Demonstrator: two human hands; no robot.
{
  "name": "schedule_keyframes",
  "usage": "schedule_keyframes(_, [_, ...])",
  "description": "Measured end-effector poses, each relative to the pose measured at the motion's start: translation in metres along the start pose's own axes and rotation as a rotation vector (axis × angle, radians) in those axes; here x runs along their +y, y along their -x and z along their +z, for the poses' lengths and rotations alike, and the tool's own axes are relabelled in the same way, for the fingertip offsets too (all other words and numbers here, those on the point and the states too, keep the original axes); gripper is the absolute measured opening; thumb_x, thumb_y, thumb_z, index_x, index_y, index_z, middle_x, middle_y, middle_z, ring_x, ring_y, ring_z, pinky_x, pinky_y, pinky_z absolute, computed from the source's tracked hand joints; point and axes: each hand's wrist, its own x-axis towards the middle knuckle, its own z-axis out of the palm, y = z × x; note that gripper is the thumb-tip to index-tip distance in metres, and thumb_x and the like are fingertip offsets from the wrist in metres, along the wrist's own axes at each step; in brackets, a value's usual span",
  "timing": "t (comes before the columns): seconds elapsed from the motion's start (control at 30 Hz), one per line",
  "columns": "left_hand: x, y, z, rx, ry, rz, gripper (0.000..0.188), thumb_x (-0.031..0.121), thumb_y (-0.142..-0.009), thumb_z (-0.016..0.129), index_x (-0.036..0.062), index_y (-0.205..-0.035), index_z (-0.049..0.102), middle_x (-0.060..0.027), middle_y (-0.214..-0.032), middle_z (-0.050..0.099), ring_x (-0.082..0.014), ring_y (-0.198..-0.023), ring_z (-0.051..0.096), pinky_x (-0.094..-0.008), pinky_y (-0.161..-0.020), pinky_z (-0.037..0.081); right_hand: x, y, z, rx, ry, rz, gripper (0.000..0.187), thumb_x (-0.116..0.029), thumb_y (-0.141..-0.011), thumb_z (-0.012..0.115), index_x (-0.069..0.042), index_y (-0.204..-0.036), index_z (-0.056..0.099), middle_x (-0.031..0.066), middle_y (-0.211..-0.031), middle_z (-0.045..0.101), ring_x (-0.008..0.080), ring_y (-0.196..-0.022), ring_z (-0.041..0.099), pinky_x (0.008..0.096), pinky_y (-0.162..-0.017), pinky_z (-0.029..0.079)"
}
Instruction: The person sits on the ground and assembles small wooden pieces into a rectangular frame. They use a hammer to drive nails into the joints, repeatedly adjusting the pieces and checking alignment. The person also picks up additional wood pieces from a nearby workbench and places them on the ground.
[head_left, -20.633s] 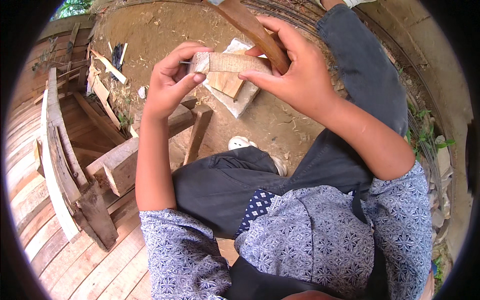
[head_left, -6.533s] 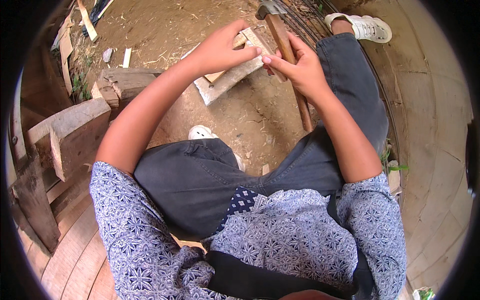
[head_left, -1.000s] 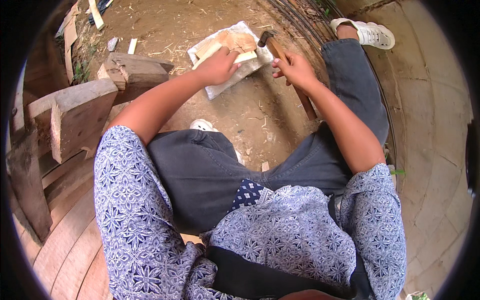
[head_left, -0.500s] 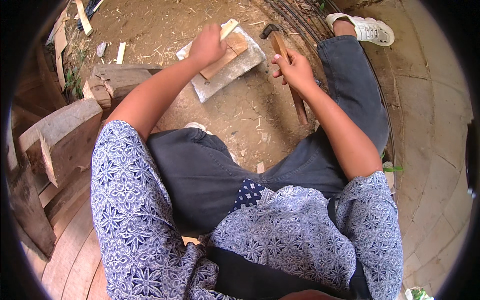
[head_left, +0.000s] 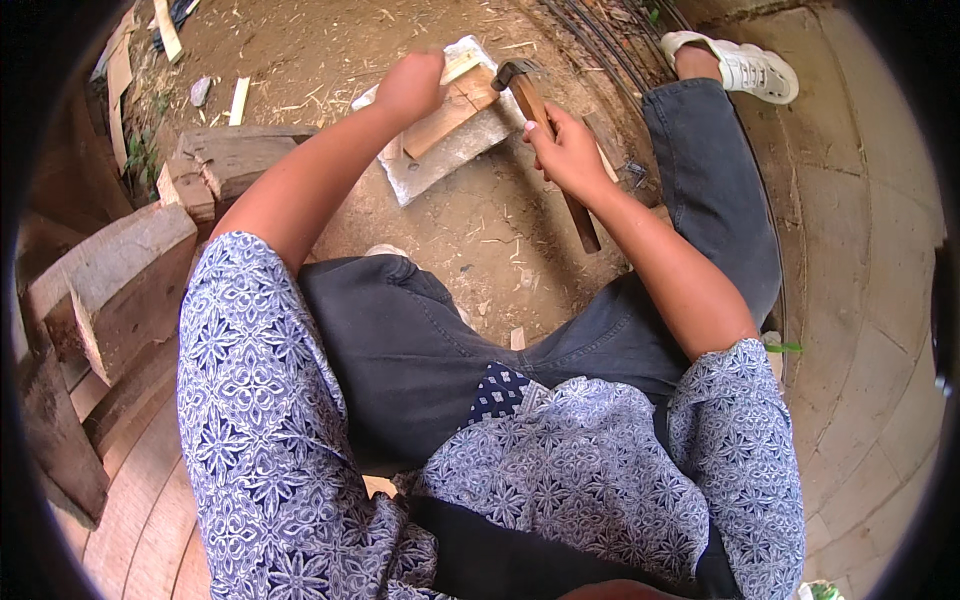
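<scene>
My right hand [head_left: 568, 152] is wrapped around the wooden handle of a hammer [head_left: 532, 100]. The hammer's dark metal head hangs at the right end of a flat wooden block [head_left: 450, 118]; whether they touch, I cannot tell. That block lies on a pale stone slab [head_left: 436, 172] on the dirt ground. My left hand [head_left: 412, 86] is closed over the far left part of the block, gripping a thin light wooden strip [head_left: 460, 68]. The strip's end sticks out to the right of the fist, and my fingers hide the rest.
Heavy timber pieces [head_left: 120, 260] are stacked at my left. Wood shavings and a pale offcut [head_left: 240, 100] lie on the ground. Dark rods or cables [head_left: 600, 45] run along the far right, near my shoe [head_left: 755, 72]. Paving [head_left: 860, 250] stretches along the right.
The hammer in my right hand has moved left and slightly down, closer to the block. My left hand has shifted slightly left, and the strip's end sits lower.
</scene>
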Motion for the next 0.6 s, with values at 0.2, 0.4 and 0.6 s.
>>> schedule_keyframes(0.2, [-0.006, 0.0, -0.002, -0.019, 0.066, -0.053, 0.035, 0.017, -0.078, 0.079, 0.003, -0.107, 0.067, -0.0189, -0.102, 0.071, -0.0383, -0.098, 0.068, -0.047, -0.085, 0.054, -0.057, -0.019, 0.017, 0.305, -0.02, -0.491, 0.046, -0.023, -0.1, 0.057, -0.003, -0.14, 0.051, 0.0108, -0.095, 0.072, 0.0143, -0.081, 0.066, 0.0296, -0.073, 0.051])
schedule_keyframes(0.4, [-0.001, -0.014, -0.001, -0.058, 0.034, -0.065, 0.038, 0.018, -0.075, 0.081, 0.0073, -0.108, 0.069, -0.0178, -0.102, 0.072, -0.037, -0.098, 0.069, -0.046, -0.084, 0.055, -0.026, -0.047, 0.027, 0.209, 0.271, -0.269, 0.048, -0.022, -0.098, 0.057, -0.004, -0.142, 0.051, 0.0232, -0.11, 0.071, 0.0275, -0.1, 0.07, 0.0367, -0.087, 0.052])
schedule_keyframes(0.6, [-0.009, -0.003, 0.002, -0.045, 0.052, -0.106, 0.028, 0.01, -0.076, 0.075, 0.0069, -0.104, 0.071, -0.0187, -0.103, 0.072, -0.0373, -0.097, 0.07, -0.0464, -0.083, 0.058, -0.089, -0.024, 0.014, 0.332, 0.033, -0.497, 0.048, -0.021, -0.095, 0.06, -0.005, -0.14, 0.053, 0.0271, -0.102, 0.069, 0.0394, -0.095, 0.068, 0.0442, -0.082, 0.052])
